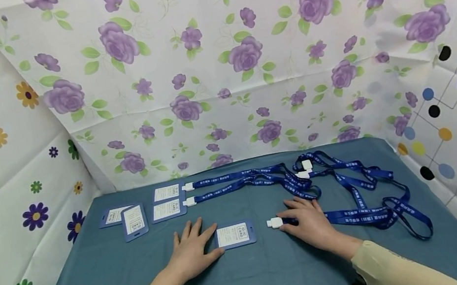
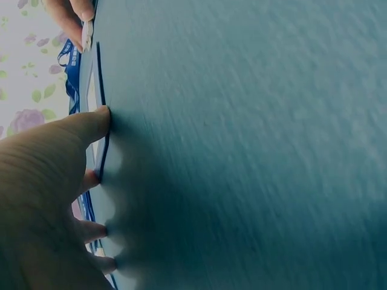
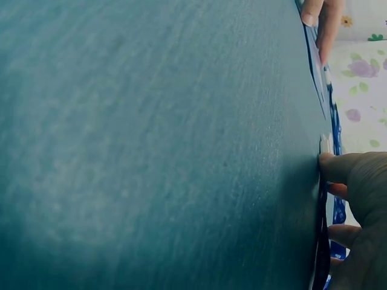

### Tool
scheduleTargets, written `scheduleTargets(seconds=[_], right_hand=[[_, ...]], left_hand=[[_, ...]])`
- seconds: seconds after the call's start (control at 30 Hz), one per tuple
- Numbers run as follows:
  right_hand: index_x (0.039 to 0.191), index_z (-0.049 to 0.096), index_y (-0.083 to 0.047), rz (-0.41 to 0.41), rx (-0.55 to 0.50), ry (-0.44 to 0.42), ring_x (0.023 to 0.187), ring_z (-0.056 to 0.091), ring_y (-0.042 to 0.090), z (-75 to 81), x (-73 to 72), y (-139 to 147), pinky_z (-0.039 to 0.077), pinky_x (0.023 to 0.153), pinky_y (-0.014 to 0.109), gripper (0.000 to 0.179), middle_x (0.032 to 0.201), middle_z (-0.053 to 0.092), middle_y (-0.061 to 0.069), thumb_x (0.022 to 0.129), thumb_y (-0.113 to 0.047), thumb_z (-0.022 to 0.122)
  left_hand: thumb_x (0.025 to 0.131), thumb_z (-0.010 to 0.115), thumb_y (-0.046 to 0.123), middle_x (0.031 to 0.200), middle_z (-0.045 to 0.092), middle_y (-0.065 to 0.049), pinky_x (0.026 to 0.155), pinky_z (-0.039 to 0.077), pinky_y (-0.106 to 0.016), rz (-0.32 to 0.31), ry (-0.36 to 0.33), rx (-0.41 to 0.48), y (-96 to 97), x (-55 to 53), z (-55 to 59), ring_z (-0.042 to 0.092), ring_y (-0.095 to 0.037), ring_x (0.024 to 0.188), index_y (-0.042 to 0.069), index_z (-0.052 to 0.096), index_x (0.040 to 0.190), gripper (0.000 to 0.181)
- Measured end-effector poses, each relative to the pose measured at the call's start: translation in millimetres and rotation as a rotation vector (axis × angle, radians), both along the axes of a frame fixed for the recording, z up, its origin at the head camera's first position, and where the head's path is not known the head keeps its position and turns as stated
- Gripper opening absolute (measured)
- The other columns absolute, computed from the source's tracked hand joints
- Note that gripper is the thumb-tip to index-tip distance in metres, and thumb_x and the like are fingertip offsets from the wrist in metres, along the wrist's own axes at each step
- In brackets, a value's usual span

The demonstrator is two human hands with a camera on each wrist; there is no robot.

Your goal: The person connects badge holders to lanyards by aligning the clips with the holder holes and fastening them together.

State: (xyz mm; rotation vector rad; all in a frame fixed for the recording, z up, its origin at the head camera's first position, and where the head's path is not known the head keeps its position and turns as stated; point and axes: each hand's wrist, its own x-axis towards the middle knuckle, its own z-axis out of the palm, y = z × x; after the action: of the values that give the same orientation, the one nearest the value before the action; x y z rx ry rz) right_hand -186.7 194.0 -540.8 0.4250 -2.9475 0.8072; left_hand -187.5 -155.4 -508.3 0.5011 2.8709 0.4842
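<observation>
A blue ID card holder (image 1: 235, 234) with a white card lies in front of me on the table. My left hand (image 1: 192, 253) holds its left end, thumb at the near corner and index finger at the far corner, the other fingers spread on the cloth. To the right, a blue lanyard (image 1: 357, 215) with white lettering ends in a white clip (image 1: 274, 223) that faces the holder across a short gap. Thumb and index finger of my right hand (image 1: 311, 224) pinch the lanyard just behind this clip. In the right wrist view, the thumb (image 3: 329, 163) is right at the clip.
Two card holders with lanyards attached (image 1: 169, 209) lie side by side at the back, straps running right. At the left, one loose holder (image 1: 134, 222) overlaps another (image 1: 111, 217). More lanyards (image 1: 363, 173) lie looped at the back right. Patterned cloth walls (image 1: 220, 89) surround the blue-green tabletop (image 1: 259, 282).
</observation>
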Motion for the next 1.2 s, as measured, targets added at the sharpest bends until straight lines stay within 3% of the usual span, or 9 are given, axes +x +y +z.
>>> scheduleTargets(seconds=[0.8,1.2], right_hand=[[0.124,0.077,-0.026,0.0,0.001,0.001,0.146,0.035,0.041,5.4,-0.4,-13,0.011,0.113,0.078,0.035,0.151,0.053,0.011,0.092,-0.039,0.078],[0.123,0.078,-0.027,0.005,0.006,-0.002,0.146,0.035,0.042,5.2,-0.4,-14,0.011,0.112,0.079,0.034,0.151,0.053,0.012,0.091,-0.04,0.079]], left_hand=[[0.093,0.068,0.058,0.164,0.03,-0.021,0.112,0.01,-0.079,0.0,0.009,-0.002,22.0,0.1,-1.5,0.017,-0.051,0.15,0.024,0.051,0.154,0.072],[0.093,0.069,0.058,0.164,0.03,-0.02,0.112,0.01,-0.079,0.0,0.012,-0.007,24.1,-0.8,-4.1,0.017,-0.05,0.151,0.025,0.051,0.154,0.071]])
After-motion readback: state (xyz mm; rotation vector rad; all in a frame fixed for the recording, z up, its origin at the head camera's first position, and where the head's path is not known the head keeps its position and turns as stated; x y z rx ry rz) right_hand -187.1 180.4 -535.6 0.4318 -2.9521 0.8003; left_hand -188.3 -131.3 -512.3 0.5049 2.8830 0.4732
